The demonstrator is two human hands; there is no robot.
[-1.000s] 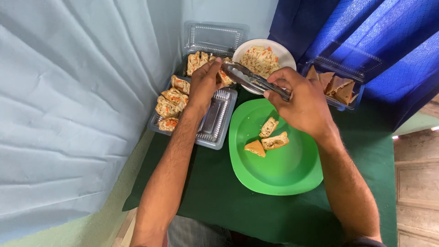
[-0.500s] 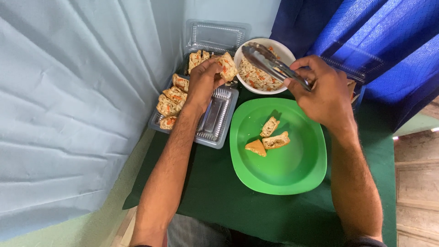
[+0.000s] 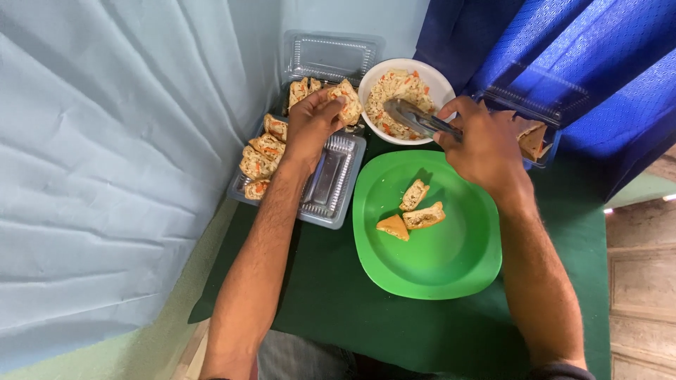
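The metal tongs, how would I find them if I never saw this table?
Start at the big green plate. Just above it sits a white bowl full of noodle salad. The tongs are the shiny silver thing dipping into that bowl, held in the right hand; nothing else on the table is metal.

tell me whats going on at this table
A person is serving food at a green-covered table. The left hand holds a stuffed bread piece above the clear plastic tray of similar pieces. The right hand grips metal tongs, their tips over the white bowl of noodle-like mix. Three pieces already lie on the green plate.
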